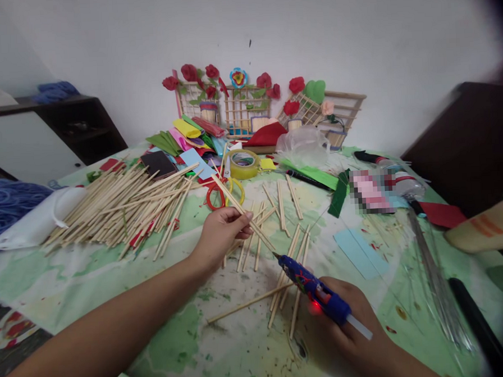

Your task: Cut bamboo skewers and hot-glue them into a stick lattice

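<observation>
My left hand point(220, 235) is closed on a pale wooden chopstick point(227, 195), pinched between thumb and fingers and slanting down to the right. In my right hand point(359, 318) is a blue hot glue gun point(300, 276) with a red light lit and a whitish glue stick jutting from its back. The gun's nozzle point(276, 256) is at the lower end of the held chopstick; whether they touch I cannot tell. Below the gun, several loose chopsticks point(273, 317) lie on the cloth, one of them point(245, 306) slanting across. More short groups point(281, 204) lie beyond my left hand.
A big heap of chopsticks point(105, 210) covers the left. Behind stand scissors point(215, 197), a tape roll point(244, 165), coloured paper point(187, 129) and stick trellises with red flowers point(247, 101) against the wall. At right are blue paper point(360, 253), thin wires point(433, 280) and a cup point(485, 227).
</observation>
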Available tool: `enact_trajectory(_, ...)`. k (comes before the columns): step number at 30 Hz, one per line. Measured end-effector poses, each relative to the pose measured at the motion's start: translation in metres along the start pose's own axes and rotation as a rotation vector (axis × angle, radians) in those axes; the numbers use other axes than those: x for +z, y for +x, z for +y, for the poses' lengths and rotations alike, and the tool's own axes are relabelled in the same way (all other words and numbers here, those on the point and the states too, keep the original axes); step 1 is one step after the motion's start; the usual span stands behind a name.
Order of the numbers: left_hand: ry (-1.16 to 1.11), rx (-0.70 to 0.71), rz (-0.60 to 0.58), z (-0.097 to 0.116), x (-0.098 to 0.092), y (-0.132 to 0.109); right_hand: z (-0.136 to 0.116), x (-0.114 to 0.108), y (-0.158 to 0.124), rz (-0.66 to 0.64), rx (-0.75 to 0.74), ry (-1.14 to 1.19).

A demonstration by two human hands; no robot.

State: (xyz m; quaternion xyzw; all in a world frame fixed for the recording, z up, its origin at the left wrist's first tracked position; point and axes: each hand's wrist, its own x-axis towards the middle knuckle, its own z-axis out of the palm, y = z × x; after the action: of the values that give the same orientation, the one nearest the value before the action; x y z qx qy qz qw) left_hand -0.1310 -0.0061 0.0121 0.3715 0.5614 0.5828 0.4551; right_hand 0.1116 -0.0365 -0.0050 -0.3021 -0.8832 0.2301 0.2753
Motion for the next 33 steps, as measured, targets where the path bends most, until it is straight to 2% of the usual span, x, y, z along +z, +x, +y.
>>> enact_trajectory(4, -0.076, 0.007, 0.016, 0.001, -0.001, 0.0, 0.0, -0.002, 0.0, 0.04, -0.002, -0.023)
enact_trajectory(7, -0.151, -0.04, 0.005, 0.002, 0.0, 0.0, 0.007, -0.007, 0.0, 0.117, 0.007, -0.124)
enact_trajectory(10, -0.199, -0.118, -0.015, 0.002, 0.001, 0.0, 0.022, -0.014, 0.002, 0.15, 0.129, -0.354)
enact_trajectory(13, -0.242, -0.18, -0.033, 0.001, 0.002, -0.001, 0.04, -0.022, 0.005, 0.114, 0.273, -0.549)
enact_trajectory(18, -0.245, -0.198, -0.038, 0.0, 0.002, -0.004, 0.058, -0.026, 0.007, 0.083, 0.345, -0.653)
enact_trajectory(23, -0.204, -0.193, -0.053, -0.001, 0.005, -0.008, 0.048, -0.025, 0.007, 0.182, 0.194, -0.669)
enact_trajectory(29, -0.227, -0.3, -0.118, -0.005, 0.011, -0.02, 0.014, -0.018, 0.006, 0.373, -0.21, -0.569)
enact_trajectory(33, -0.185, -0.381, -0.182, -0.008, 0.014, -0.027, -0.002, -0.011, 0.004, 0.331, -0.328, -0.578)
